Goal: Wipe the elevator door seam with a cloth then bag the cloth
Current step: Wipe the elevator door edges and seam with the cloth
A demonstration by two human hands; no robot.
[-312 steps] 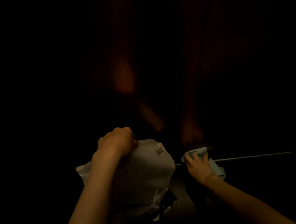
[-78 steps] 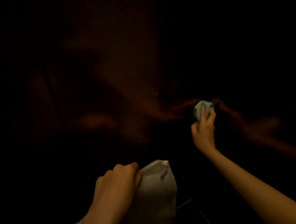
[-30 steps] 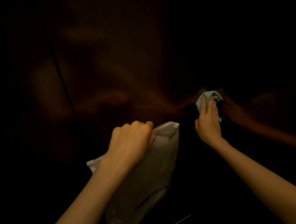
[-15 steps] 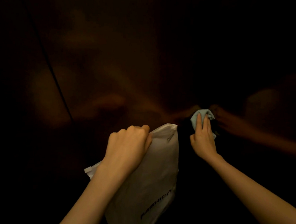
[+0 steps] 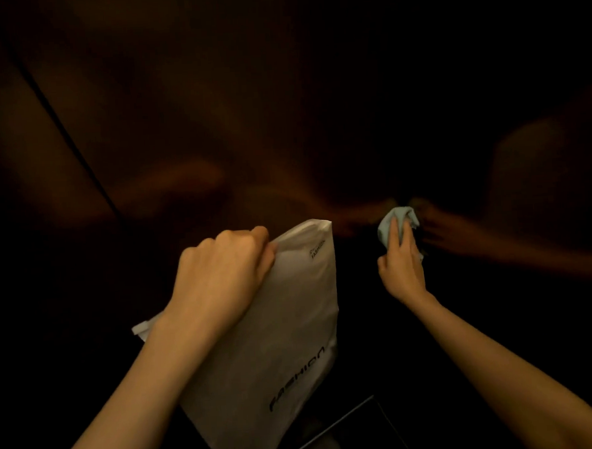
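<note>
Since half a second ago, the pale blue cloth and the right hand pressing it sit slightly lower against the dark elevator door, while the white bag hangs much where it was. The cloth is bunched under the right hand's extended fingers, which pin it to the door panel right of centre, with the wrist bent up and the forearm reaching in from the lower right. Left of it, not touching, the bag hangs upright by its top edge from the left hand, which is clenched around that edge, knuckles up, the forearm running in from the lower left. The word "FASHION" is printed in dark letters along the bag's lower right side, and a smaller "FASHION" label sits near its top right corner; a line above that label is too small to read. A thin dark door seam slants down the panel at far left, well apart from the cloth. A dim reflection of the arm shows in the door beside the cloth.
</note>
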